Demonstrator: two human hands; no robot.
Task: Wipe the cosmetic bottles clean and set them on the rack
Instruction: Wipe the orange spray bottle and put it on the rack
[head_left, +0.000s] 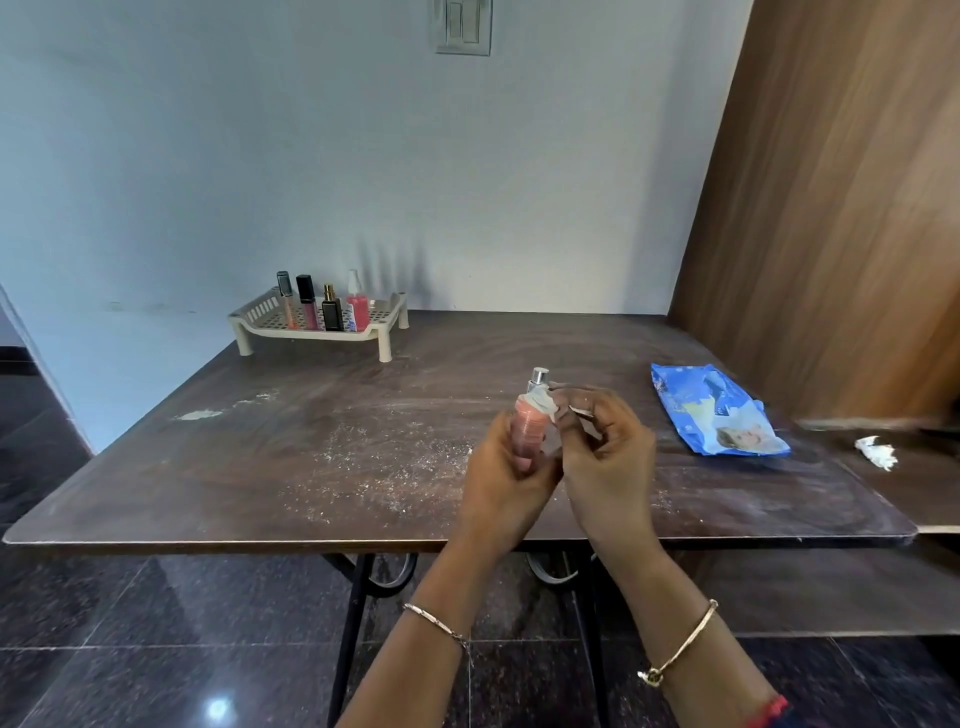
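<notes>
Closest to me, thin bracelets circle both wrists. Just beyond, over the near edge of the dusty dark desk (311, 441), the left hand (511, 467) grips a pink bottle (530, 434) upright, fingers curled round its body. The right hand (605, 457) pinches a white wipe (543, 404) against the bottle's shoulder, just below its silver cap (539, 375). Farther right, a blue packet of wipes (717, 415) lies flat on the desk, and past the desk's right edge a crumpled white tissue (878, 452) sits on a lower surface. At the far left corner, against the wall, stands the beige rack (260, 312), holding four bottles in a row: two slim lip gloss tubes (306, 304), a dark perfume bottle (332, 310) and a pink spray bottle (357, 306).
</notes>
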